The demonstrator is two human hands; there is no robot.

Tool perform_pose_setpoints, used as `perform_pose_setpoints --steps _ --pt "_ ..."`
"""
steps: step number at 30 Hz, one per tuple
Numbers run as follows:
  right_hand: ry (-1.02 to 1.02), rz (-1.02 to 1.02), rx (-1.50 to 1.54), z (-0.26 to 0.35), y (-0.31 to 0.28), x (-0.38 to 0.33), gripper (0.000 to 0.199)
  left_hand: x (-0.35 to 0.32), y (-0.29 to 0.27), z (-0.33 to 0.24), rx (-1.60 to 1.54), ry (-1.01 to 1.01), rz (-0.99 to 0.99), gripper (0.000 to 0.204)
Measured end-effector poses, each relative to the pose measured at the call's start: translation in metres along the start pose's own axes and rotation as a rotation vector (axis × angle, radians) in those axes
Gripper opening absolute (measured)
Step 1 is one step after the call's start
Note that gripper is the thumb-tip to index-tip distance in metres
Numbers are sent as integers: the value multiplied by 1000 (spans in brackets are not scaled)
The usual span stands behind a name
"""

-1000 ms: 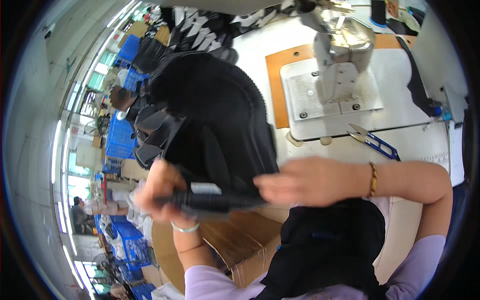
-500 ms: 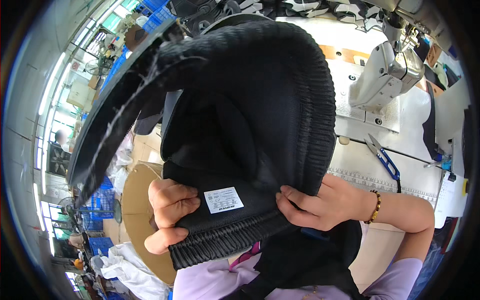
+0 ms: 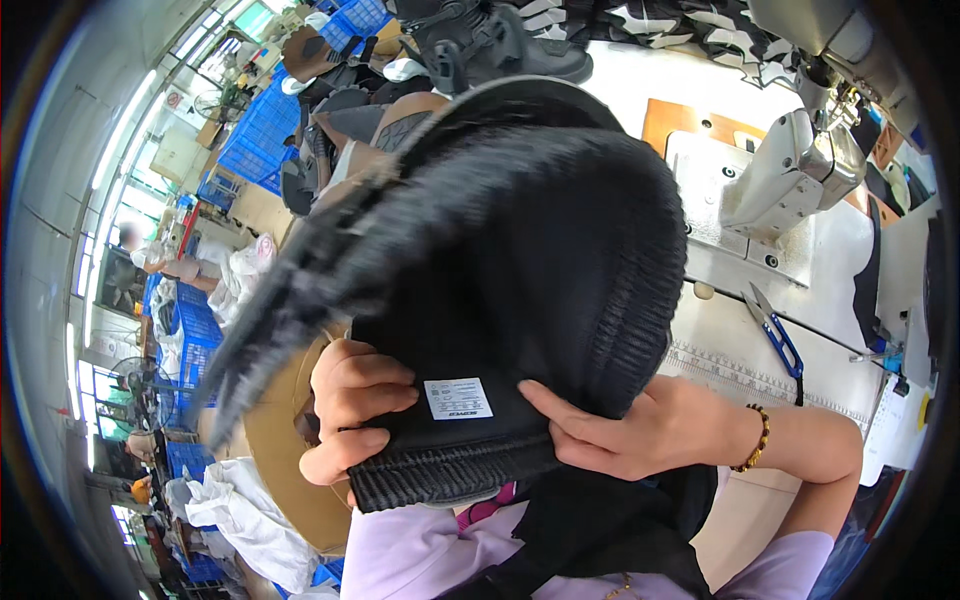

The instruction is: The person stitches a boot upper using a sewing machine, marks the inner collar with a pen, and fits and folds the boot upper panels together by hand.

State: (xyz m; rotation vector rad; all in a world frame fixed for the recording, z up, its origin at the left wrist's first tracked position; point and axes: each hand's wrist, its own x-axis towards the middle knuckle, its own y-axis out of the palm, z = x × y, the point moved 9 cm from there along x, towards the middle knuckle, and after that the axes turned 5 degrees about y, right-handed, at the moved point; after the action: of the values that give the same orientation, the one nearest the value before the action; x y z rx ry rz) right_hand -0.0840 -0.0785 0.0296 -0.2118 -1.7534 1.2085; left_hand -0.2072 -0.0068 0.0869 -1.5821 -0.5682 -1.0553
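I hold a large black boot upper point(image 3: 520, 270) with its lining facing me and a ribbed, gathered collar along its edge. A small white printed label point(image 3: 459, 398) sits on the lining near the collar. My left hand point(image 3: 352, 412) is closed on the upper's edge left of the label, fingers curled inside. My right hand point(image 3: 650, 425) grips the collar on the other side, thumb hidden behind it and a fingertip on the lining beside the label. The far flap of the upper arches up and to the left, blurred.
A white sewing machine point(image 3: 790, 180) stands at the right on the table. Blue-handled thread snips point(image 3: 775, 335) lie beside a printed ruler strip point(image 3: 730, 372). Black boots point(image 3: 490, 50) and cut pieces point(image 3: 690, 25) lie at the back. Blue crates point(image 3: 262, 135) and white sacks point(image 3: 250, 515) stand left.
The upper has tipped and dropped lower, uncovering boots at the back, and its flap has swung right. My right fingertip has slid along the lining closer to the label. Both hands keep hold.
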Motion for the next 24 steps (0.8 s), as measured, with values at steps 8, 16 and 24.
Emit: perform_pose_setpoints --steps 8,16,24 --pt "42 239 -63 2 12 11 12 3 -5 13 -200 162 -3 47" --pt "-146 203 -307 16 18 18 4 4 -16 14 -113 124 -79 41" --pt "118 117 -87 -45 -8 36 11 -7 -9 100 -106 -450 -329 65"
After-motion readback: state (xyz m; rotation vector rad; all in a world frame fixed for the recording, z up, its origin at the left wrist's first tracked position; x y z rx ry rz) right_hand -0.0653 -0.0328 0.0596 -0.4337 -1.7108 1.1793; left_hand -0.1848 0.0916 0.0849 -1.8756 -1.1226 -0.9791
